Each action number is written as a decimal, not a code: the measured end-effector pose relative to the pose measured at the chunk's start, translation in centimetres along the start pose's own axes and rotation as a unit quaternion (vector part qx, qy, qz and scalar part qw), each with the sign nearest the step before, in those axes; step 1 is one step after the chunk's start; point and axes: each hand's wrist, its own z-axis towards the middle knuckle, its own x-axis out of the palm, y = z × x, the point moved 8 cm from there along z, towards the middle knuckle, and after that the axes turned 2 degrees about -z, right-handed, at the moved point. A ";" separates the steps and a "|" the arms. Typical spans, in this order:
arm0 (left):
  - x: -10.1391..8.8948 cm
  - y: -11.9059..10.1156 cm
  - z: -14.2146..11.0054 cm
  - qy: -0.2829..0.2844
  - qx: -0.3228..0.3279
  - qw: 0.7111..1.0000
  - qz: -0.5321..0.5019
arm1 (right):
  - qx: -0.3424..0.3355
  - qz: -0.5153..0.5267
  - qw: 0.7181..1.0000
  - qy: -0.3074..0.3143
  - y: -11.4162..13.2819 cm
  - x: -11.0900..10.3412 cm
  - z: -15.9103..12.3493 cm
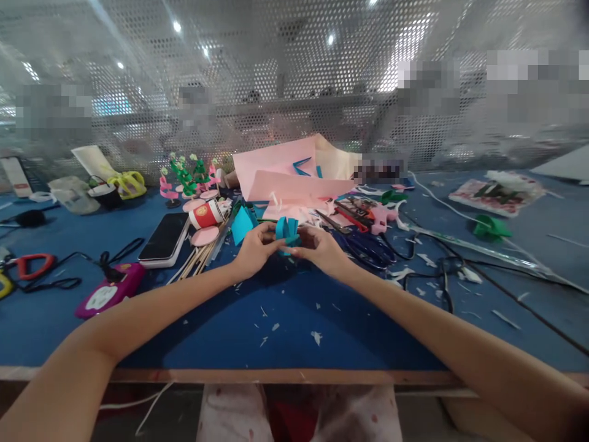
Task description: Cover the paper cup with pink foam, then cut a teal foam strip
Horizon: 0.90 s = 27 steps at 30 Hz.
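Both my hands meet over the blue table, pinching a small teal paper piece with upright loops or strips. My left hand grips its left side with the fingers closed. My right hand holds its right side. A flat teal paper scrap lies just left of my left hand. White paper snippets are scattered on the cloth under my forearms.
Pink paper sheets lie behind my hands. Also there: a phone, wooden sticks, a red-and-white cup, pink discs, small paper figures, scissors, cables, a green paper shape. A perforated metal screen stands at the back.
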 end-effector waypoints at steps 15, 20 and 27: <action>1.3 0.7 0.1 0.067 -0.008 0.998 0.019 | 0.008 -0.053 0.997 0.062 -0.1 -1.0 0.1; 0.9 1.2 0.4 0.057 -0.021 0.997 0.047 | -0.038 -0.074 0.995 0.058 0.4 -0.3 0.0; 0.3 1.8 0.5 0.033 -0.065 0.997 0.034 | -0.044 -0.046 0.997 0.053 0.4 -0.2 -0.3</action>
